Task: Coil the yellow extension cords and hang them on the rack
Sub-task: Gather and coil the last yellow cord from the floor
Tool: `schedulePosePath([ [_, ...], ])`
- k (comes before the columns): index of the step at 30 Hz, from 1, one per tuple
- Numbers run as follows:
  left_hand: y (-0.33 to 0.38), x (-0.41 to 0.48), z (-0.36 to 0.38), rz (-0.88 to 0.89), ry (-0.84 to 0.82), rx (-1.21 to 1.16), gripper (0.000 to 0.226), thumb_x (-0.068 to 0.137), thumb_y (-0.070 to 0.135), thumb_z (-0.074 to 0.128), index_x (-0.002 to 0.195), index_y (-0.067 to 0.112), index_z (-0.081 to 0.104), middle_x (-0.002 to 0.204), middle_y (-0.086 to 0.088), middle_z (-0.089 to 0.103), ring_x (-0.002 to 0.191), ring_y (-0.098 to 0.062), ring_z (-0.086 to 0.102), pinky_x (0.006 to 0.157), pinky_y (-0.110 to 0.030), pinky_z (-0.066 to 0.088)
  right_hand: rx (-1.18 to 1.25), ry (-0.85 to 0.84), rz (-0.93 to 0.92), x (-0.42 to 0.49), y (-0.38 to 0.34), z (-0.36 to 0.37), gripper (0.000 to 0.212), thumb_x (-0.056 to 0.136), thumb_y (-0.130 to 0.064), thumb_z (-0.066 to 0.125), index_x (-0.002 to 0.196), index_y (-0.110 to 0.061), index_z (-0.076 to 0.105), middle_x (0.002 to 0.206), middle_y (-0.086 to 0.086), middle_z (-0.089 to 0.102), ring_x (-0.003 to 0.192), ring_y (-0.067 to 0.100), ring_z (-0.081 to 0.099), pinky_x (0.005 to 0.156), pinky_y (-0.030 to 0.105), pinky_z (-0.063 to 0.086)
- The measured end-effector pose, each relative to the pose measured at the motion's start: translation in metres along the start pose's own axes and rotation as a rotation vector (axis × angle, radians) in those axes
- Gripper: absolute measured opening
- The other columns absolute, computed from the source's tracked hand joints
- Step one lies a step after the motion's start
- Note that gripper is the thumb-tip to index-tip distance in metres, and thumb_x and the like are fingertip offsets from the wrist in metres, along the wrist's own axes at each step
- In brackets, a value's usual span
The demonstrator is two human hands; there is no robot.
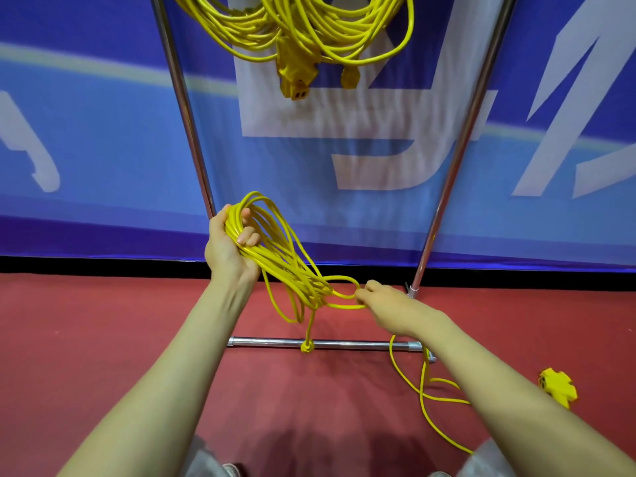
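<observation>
Coil (285,263) before rack (460,146), below cords (309,29).

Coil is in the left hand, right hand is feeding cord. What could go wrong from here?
1. The loose cord on the floor runs past the end of the rack's base bar and may snag as the right hand pulls it.
2. The coil splays unevenly from the left hand; loops could slip from its grip.

Cord (275,263): yellow plastic or rubber jacket, smooth, slight gloss.
Hung coils (303,25): same jacket, brighter highlights.
Hanging socket (294,80): moulded yellow plastic, shiny.
Floor socket block (557,387): yellow plastic, duller.
Rack (185,111): polished metal tube, chrome-like, mirror glints.
Banner (103,132): printed blue sheet, faintly rippled, soft sheen.
Floor (137,304): red, matt, finely grained.
</observation>
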State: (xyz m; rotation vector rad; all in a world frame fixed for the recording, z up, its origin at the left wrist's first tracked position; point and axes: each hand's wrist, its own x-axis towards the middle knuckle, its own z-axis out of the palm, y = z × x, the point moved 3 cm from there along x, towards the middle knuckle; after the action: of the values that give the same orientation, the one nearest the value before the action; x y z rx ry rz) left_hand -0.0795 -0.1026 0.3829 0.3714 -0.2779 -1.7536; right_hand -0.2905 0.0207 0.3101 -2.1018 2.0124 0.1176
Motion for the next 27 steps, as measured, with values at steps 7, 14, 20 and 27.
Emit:
schedulePosePath([
  [7,-0.010,-0.002,-0.002,-0.004,0.037,0.092,0.030,0.096,0.015,0.047,0.068,0.006,0.053,0.069,-0.007,0.056,0.033,-0.006,0.032,0.033,-0.016,0.028,0.110,0.264,-0.265,-0.009,-0.023,-0.033,0.026,0.093,-0.029,0.056,0.119,-0.028,0.056,0.110,-0.010,0.064,0.101,0.014,0.060,0.078,0.032,0.046],
  [14,-0.020,-0.003,-0.004,-0.007,0.074,0.073,0.052,0.096,0.013,0.044,0.047,0.008,0.058,0.066,-0.009,0.055,0.033,-0.006,0.032,0.034,-0.016,0.026,0.150,0.231,-0.218,-0.012,-0.034,-0.039,0.032,0.089,-0.037,0.060,0.115,-0.023,0.046,0.099,-0.011,0.066,0.088,0.018,0.061,0.071,0.034,0.043],
  [20,-0.025,-0.004,-0.003,-0.053,0.066,0.112,0.035,0.096,0.013,0.044,0.063,0.006,0.052,0.065,-0.008,0.055,0.032,-0.006,0.031,0.033,-0.016,0.028,0.305,0.170,-0.250,-0.012,-0.032,-0.041,0.028,0.090,-0.004,0.048,0.116,-0.014,0.051,0.095,0.000,0.059,0.085,0.015,0.052,0.078,0.034,0.042],
  [27,-0.033,-0.018,0.012,-0.121,-0.032,0.257,0.053,0.098,0.015,0.044,0.051,0.010,0.066,0.060,-0.005,0.056,0.030,-0.004,0.030,0.031,-0.013,0.024,0.034,0.284,0.186,-0.012,-0.012,-0.051,0.066,0.073,-0.076,0.053,0.105,-0.019,0.047,0.095,0.004,0.065,0.095,0.032,0.060,0.075,0.037,0.040],
])
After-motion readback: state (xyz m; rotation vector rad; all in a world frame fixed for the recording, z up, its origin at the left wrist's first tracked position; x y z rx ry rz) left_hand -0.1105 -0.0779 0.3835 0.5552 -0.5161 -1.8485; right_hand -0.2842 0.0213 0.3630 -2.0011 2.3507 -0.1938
